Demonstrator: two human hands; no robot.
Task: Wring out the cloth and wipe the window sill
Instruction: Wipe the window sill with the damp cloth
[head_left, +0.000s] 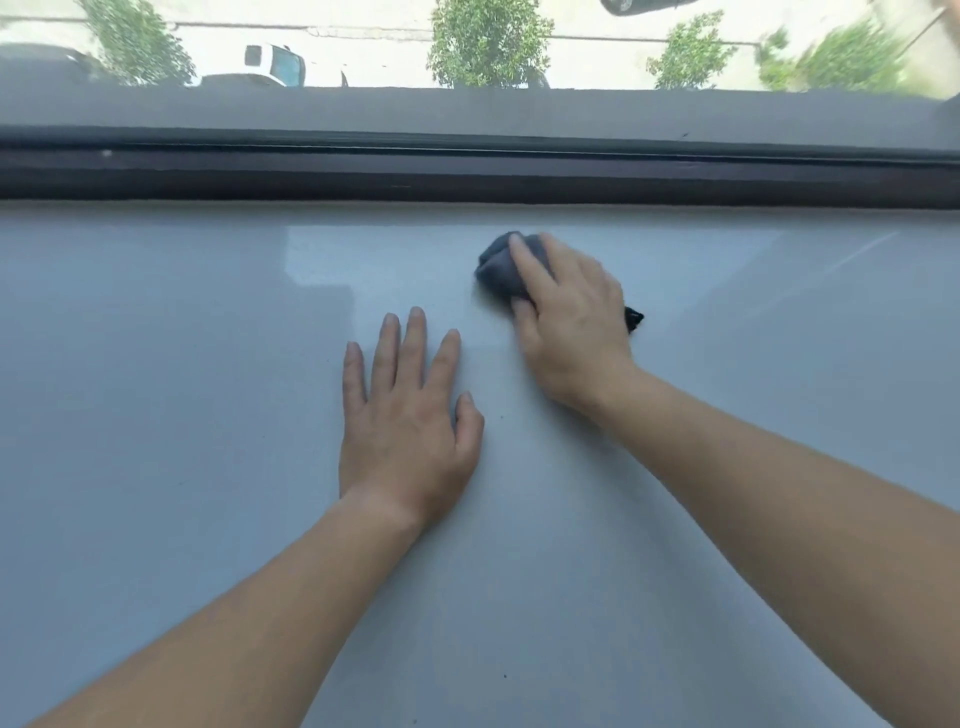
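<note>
A wide, glossy pale grey window sill (182, 415) fills most of the view. A bunched dark grey cloth (496, 270) lies on it near the middle, toward the window. My right hand (569, 322) presses down on the cloth, fingers over its top, so most of it is hidden; a dark corner pokes out at the hand's right side. My left hand (410, 410) rests flat on the sill with fingers spread, a little left of and nearer than the cloth, holding nothing.
A dark window frame rail (467, 171) runs along the far edge of the sill, with glass above it showing trees and parked cars outside. A few tiny dark specks dot the sill near the bottom.
</note>
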